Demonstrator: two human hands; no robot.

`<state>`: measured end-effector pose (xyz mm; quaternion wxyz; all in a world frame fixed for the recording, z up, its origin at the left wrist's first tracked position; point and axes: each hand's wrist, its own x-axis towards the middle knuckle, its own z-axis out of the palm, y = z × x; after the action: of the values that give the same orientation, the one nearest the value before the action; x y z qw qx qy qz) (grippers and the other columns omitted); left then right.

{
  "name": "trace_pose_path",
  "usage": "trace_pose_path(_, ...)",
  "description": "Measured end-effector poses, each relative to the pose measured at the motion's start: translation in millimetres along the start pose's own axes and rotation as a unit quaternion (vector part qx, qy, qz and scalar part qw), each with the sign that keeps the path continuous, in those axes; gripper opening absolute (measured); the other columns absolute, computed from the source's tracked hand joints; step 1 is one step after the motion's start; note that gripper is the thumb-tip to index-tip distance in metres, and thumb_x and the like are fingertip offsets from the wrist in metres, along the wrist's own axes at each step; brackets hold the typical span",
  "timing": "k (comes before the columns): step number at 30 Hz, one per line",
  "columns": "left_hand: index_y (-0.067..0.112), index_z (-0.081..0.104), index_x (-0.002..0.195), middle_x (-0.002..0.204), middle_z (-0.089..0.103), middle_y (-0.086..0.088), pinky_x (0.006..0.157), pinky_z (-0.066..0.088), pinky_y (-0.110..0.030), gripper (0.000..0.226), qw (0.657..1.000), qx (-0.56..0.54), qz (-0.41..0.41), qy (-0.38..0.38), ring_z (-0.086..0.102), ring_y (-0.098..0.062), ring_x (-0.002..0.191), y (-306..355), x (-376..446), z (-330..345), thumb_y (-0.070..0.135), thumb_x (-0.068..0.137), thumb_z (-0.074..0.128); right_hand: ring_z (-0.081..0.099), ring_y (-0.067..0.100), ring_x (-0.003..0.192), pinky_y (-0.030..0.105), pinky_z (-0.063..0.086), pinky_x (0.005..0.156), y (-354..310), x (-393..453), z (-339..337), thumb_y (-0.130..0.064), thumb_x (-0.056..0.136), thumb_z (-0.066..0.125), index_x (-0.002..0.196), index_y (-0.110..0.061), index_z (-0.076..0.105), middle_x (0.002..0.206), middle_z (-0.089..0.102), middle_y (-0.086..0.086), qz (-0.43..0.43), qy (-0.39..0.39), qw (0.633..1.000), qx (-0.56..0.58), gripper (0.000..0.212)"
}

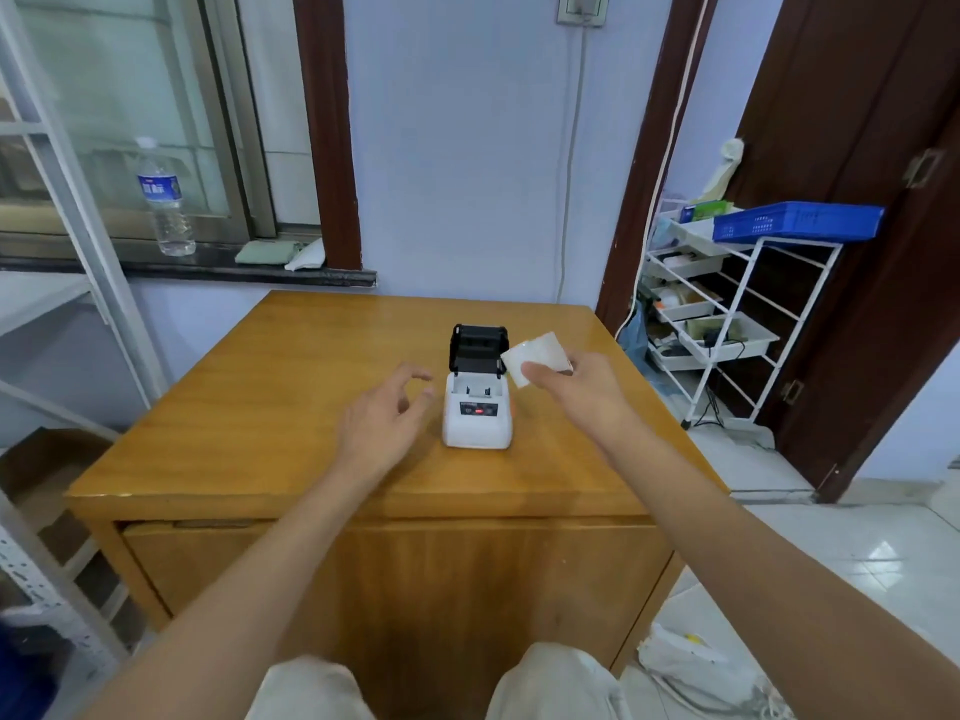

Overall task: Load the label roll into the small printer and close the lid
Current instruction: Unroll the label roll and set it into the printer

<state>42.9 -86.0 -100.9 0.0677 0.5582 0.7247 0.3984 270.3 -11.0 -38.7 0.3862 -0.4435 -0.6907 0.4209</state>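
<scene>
A small white printer (476,423) stands in the middle of the wooden table (260,407). Its black lid (478,349) is tipped up and back, and the paper bay below it looks empty. My right hand (576,389) holds a white label roll (537,356) in the air just right of the open lid. My left hand (382,415) hovers left of the printer with its fingers apart, holding nothing and not touching the printer.
A water bottle (165,200) stands on the window sill at the back left. A white wire rack (727,324) with a blue tray (797,220) stands right of the table. A metal shelf frame (67,314) is on the left.
</scene>
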Motion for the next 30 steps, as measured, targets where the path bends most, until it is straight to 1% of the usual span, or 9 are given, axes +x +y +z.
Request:
trace_pose_path(3,0.055,0.049,0.143,0.076,0.064,0.008,0.061,0.045,-0.034,0.048,0.990,0.064,0.069,-0.103,0.061,-0.023,0.076,-4.5,21.4,9.2,0.050,0.099,0.031,0.057,0.004,0.075,0.015,0.045,0.060,-0.8,28.1,7.9,-0.023,0.099,0.068,0.106,-0.015,0.064,0.086,0.065,-0.005,0.030,-0.025,0.999,-0.015,0.012)
trace_pose_path(5,0.056,0.045,0.149,0.120,0.076,0.005,0.075,0.055,-0.039,0.058,0.981,0.101,0.105,-0.130,0.067,-0.026,0.103,-4.0,25.5,13.2,0.044,0.097,0.021,0.057,0.007,0.075,0.019,0.046,0.064,3.4,43.8,15.6,-0.021,0.099,0.067,0.106,-0.013,0.064,0.084,0.063,-0.004,0.025,-0.043,0.998,-0.037,0.011)
trace_pose_path(7,0.056,0.046,0.150,0.156,0.059,0.010,0.086,0.056,-0.040,0.060,0.977,0.111,0.120,-0.133,0.064,-0.026,0.124,-5.4,27.9,13.8,0.039,0.099,0.021,0.058,0.008,0.077,0.013,0.045,0.059,8.1,54.8,25.2,-0.019,0.100,0.065,0.108,-0.011,0.068,0.083,0.063,-0.006,0.016,-0.065,0.995,-0.070,0.012)
trace_pose_path(9,0.055,0.048,0.150,0.161,0.052,0.014,0.089,0.054,-0.038,0.057,0.975,0.122,0.125,-0.139,0.062,-0.026,0.129,-7.1,28.1,14.3,0.038,0.101,0.023,0.061,0.010,0.084,0.008,0.043,0.059,13.7,62.1,35.8,-0.017,0.100,0.065,0.115,-0.010,0.072,0.087,0.066,-0.008,-0.005,-0.088,0.990,-0.110,0.019)
trace_pose_path(13,0.055,0.047,0.147,0.140,0.070,0.006,0.075,0.051,-0.038,0.048,0.974,0.129,0.131,-0.136,0.066,-0.025,0.106,-15.1,31.7,21.1,0.046,0.107,0.022,0.068,0.010,0.099,0.015,0.050,0.077,27.3,73.6,44.4,-0.010,0.095,0.070,0.120,-0.009,0.073,0.108,0.075,-0.002,-0.026,-0.110,0.985,-0.133,0.025)
trace_pose_path(17,0.047,0.051,0.138,0.098,0.067,0.009,0.066,0.048,-0.038,0.035,0.978,0.093,0.124,-0.138,0.058,-0.018,0.079,-15.5,33.9,23.9,0.049,0.111,0.028,0.059,0.000,0.079,0.006,0.042,0.059,31.3,78.4,40.4,-0.017,0.100,0.065,0.109,-0.013,0.069,0.088,0.065,-0.011,-0.070,-0.119,0.975,-0.176,0.011)
trace_pose_path(21,0.040,0.053,0.127,0.093,0.067,0.010,0.066,0.048,-0.039,0.025,0.982,0.047,0.126,-0.136,0.058,-0.005,0.075,-19.5,35.5,23.1,0.044,0.110,0.036,0.057,0.001,0.076,0.019,0.040,0.064,34.6,80.6,44.9,-0.022,0.103,0.061,0.121,-0.011,0.064,0.089,0.061,-0.014,-0.105,-0.150,0.951,-0.251,0.021)
trace_pose_path(27,0.038,0.052,0.112,0.079,0.066,-0.002,0.062,0.046,-0.044,0.017,0.987,-0.011,0.099,-0.127,0.055,-0.017,0.066,-24.6,38.2,26.9,0.049,0.108,0.040,0.067,0.008,0.092,0.012,0.052,0.069,28.0,84.0,37.8,-0.019,0.100,0.065,0.127,-0.014,0.066,0.118,0.071,-0.002,-0.127,-0.209,0.915,-0.322,0.028)
trace_pose_path(30,0.039,0.056,0.112,0.087,0.073,-0.011,0.060,0.038,-0.036,0.024,0.989,-0.040,0.071,-0.121,0.055,-0.017,0.067,-23.9,38.4,25.9,0.053,0.108,0.036,0.063,-0.003,0.066,0.008,0.044,0.047,14.9,89.6,39.0,-0.014,0.099,0.064,0.126,-0.017,0.066,0.122,0.071,-0.003,-0.122,-0.252,0.871,-0.403,0.028)
